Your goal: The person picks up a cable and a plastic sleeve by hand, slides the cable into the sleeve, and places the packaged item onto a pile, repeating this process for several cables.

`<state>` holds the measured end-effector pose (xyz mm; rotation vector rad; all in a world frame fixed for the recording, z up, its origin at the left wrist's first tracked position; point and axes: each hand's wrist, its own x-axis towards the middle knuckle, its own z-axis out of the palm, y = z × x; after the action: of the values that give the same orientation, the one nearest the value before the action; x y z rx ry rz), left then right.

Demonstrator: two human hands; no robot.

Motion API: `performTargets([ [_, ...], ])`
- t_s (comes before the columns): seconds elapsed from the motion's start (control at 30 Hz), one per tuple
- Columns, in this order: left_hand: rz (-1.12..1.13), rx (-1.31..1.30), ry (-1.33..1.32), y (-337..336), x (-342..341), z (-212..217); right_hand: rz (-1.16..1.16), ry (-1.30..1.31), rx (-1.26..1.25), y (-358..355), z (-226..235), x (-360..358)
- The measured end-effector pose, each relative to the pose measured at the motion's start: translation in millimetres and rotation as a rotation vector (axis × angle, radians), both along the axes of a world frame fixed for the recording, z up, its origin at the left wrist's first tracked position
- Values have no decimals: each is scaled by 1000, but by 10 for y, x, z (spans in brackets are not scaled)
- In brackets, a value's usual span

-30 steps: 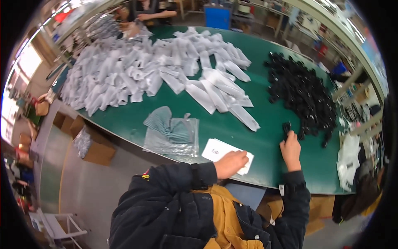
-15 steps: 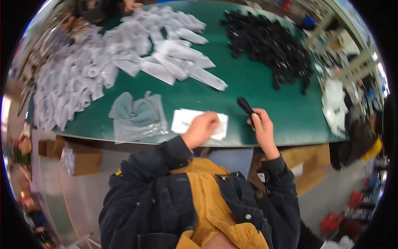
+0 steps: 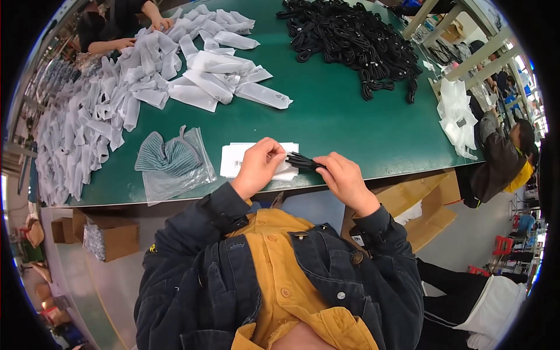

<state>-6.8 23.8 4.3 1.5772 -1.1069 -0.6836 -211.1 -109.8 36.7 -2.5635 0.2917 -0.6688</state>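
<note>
The left hand [image 3: 258,166] and the right hand [image 3: 344,178] hold one black cable bundle [image 3: 303,161] between them, just above the near edge of the green table [image 3: 350,122]. The fingers of both hands are pinched shut on it, one hand at each end. Right under the left hand lies a small stack of white flat bags [image 3: 239,158]. Next to that, on the left, is a clear plastic bag with a grey knit thing [image 3: 169,157] inside. Far back on the table sits a big pile of black cables [image 3: 356,41]. A big heap of filled white bags [image 3: 116,93] covers the left side. Another person's hands [image 3: 143,32] touch that heap at the far end.
</note>
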Motion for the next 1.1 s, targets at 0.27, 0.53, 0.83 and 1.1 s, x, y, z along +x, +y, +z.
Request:
performTargets([
  [0.27,-17,-70,-127,47,17,110,53,-110,103,35,2,29],
  [0.53,57,-62,-181,58,105,254,229,-221,-366,-33,214,92],
  [0.83,198,-121,-185,204,285,316,237,-331,-409,-8,289,314],
  [1.1,24,-183,-183,242,300,356,191,-155,-14,-95,182,490],
])
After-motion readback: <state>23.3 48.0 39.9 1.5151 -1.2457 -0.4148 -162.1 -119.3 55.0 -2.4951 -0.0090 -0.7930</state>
